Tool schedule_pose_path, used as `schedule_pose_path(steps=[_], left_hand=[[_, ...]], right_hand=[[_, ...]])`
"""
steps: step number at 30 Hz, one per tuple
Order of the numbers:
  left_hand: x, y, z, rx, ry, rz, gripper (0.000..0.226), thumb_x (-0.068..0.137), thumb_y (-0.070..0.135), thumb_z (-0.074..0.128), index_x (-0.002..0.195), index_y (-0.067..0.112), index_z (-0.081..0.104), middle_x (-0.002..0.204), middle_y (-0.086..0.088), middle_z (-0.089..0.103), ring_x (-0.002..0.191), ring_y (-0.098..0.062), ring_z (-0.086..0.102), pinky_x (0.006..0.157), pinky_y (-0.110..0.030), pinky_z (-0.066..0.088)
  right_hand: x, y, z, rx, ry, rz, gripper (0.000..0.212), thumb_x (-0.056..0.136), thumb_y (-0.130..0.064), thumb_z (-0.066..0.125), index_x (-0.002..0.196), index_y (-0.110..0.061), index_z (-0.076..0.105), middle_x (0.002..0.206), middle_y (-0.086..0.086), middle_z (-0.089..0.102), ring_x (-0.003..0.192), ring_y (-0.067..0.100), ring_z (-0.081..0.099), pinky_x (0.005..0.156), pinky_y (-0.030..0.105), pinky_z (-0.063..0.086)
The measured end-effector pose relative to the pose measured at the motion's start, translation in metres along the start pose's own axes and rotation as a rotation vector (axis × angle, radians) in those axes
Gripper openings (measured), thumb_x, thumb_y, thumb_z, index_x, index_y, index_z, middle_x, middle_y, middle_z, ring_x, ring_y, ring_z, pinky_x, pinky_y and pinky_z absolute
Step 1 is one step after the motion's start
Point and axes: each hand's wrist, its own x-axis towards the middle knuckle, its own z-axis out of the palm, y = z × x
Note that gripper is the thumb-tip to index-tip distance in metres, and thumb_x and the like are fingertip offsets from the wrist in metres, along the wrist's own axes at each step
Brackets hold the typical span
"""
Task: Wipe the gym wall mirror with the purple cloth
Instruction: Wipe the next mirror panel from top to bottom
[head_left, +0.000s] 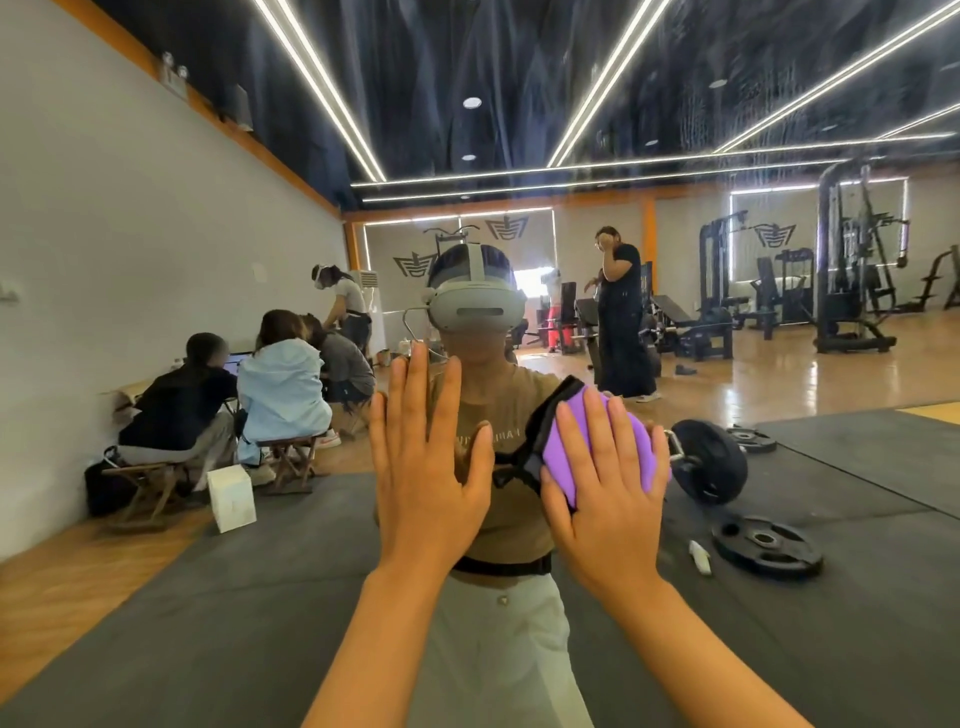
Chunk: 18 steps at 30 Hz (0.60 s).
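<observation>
Both forearms reach up from the bottom edge toward the mirror (779, 260). Left hand (423, 483) lies flat against the glass, fingers (400, 410) straight and spread, holding nothing. Right hand (605, 499) presses the purple cloth (566, 441) onto the glass with straight, relaxed fingers; cloth sits under the palm and fingers, bunched, purple showing past the fingertips on top, on the right and beside the thumb on the left. Dark strap or edging (540, 421) sticks out at the cloth's upper left. Reflected right behind the hands: the person's own torso in a tan shirt, wearing a headset (472, 306). Farther back in the reflection: black floor mats (260, 597), weight plates (766, 543), a barbell (706, 460), a white box (231, 499). Beyond, people sit on stools (291, 457) at left, one person stands, gym machines (852, 270) at right.
</observation>
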Motion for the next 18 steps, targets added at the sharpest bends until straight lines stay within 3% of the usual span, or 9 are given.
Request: schedule_pose_path(steps=[11, 14, 18], left_hand=[[-0.001, -0.003, -0.004, -0.075, -0.001, -0.006, 0.066, 0.097, 0.027, 0.054, 0.156, 0.017, 0.026, 0.166, -0.002, 0.009, 0.153, -0.018, 0.002, 0.124, -0.042, 0.003], [-0.004, -0.006, -0.005, -0.084, 0.034, -0.03, 0.065, 0.096, 0.024, 0.055, 0.155, 0.012, 0.028, 0.165, -0.004, 0.013, 0.153, -0.017, 0.004, 0.123, -0.043, 0.007], [-0.011, -0.01, -0.004, -0.053, 0.024, -0.022, 0.066, 0.095, 0.02, 0.054, 0.155, 0.012, 0.027, 0.165, -0.006, 0.012, 0.153, -0.019, 0.003, 0.124, -0.042, 0.002]], right_hand=[[0.176, -0.006, 0.002, -0.026, 0.086, 0.045, 0.058, 0.105, -0.043, 0.028, 0.157, -0.017, 0.031, 0.164, 0.009, 0.026, 0.153, 0.028, 0.019, 0.122, 0.044, -0.007], [0.142, -0.011, 0.004, -0.001, 0.081, 0.028, 0.057, 0.105, -0.037, 0.035, 0.157, -0.014, 0.028, 0.165, 0.01, 0.023, 0.153, 0.029, 0.017, 0.124, 0.05, -0.001], [0.027, -0.021, 0.006, 0.021, -0.025, -0.067, 0.063, 0.099, -0.035, 0.043, 0.157, -0.017, 0.026, 0.166, 0.008, 0.019, 0.154, 0.027, 0.015, 0.124, 0.054, 0.001]])
